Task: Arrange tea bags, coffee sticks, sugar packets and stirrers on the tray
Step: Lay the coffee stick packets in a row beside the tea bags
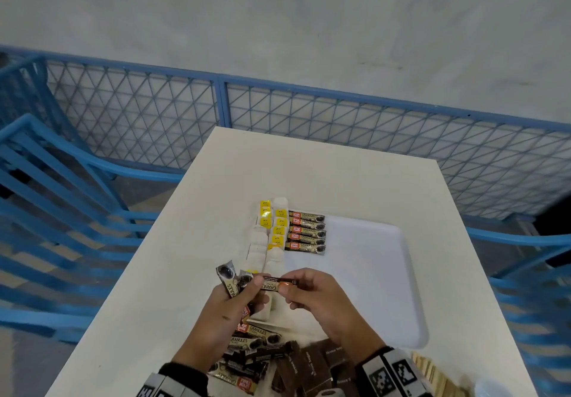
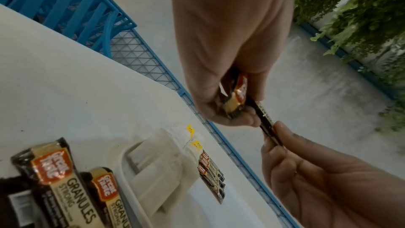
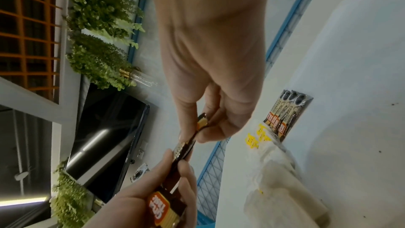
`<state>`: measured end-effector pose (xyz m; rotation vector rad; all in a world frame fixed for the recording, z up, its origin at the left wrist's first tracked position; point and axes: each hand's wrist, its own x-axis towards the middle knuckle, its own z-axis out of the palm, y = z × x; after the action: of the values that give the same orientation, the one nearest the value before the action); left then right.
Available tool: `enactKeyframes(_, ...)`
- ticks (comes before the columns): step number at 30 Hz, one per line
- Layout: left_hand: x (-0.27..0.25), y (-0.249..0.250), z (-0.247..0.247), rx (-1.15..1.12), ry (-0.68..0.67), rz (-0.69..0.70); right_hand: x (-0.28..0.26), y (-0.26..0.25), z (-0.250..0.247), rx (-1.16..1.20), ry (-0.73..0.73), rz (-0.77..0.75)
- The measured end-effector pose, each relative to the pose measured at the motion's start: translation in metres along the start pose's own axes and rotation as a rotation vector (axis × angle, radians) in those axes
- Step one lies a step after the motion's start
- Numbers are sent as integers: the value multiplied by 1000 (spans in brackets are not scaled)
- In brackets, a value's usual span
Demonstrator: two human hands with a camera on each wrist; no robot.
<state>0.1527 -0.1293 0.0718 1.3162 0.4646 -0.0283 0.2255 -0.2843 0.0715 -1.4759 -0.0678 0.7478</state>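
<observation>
A white tray (image 1: 370,273) lies on the white table (image 1: 340,174). Along its left side run two columns of tea bags (image 1: 273,233) with yellow tags, and beside them a row of coffee sticks (image 1: 307,232). My left hand (image 1: 247,294) grips a bundle of coffee sticks (image 1: 230,282) above the tray's near left corner. My right hand (image 1: 290,294) pinches the end of one coffee stick (image 1: 278,281) that reaches across to the left hand's fingers. The left wrist view shows that stick (image 2: 265,115) edge-on between both hands; the right wrist view shows the stick (image 3: 184,148) too.
At the table's near edge lie loose coffee sticks (image 1: 256,341), brown sugar packets (image 1: 312,362) and wooden stirrers (image 1: 432,372). A blue mesh fence (image 1: 309,118) and blue chairs (image 1: 61,211) surround the table. The tray's right half is bare.
</observation>
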Motion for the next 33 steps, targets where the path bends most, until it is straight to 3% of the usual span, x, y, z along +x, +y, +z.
enactKeyframes(8, 0, -6, 3, 67, -19, -10, -10, 8, -15, 66, 23, -5)
enactKeyframes(12, 0, -7, 5, 82, -27, -38, -11, 11, -16, 243, 66, 6)
enactKeyframes(17, -1, -5, 16, 93, -35, -55, -9, 14, -3, 256, 18, 38)
enactKeyframes(20, -2, -6, 15, 253, -84, -49, -4, 8, -5, 389, 74, 27)
enactKeyframes(23, 0, -4, 9, 285, -34, -28, 0, -2, -14, 532, 117, 13)
enactKeyframes(28, 7, 2, 7, -138, 34, -189, -4, -7, -19, 407, 87, 9)
enactKeyframes(33, 10, 6, 2, -193, -45, -247, -3, 5, -28, 12, 145, -24)
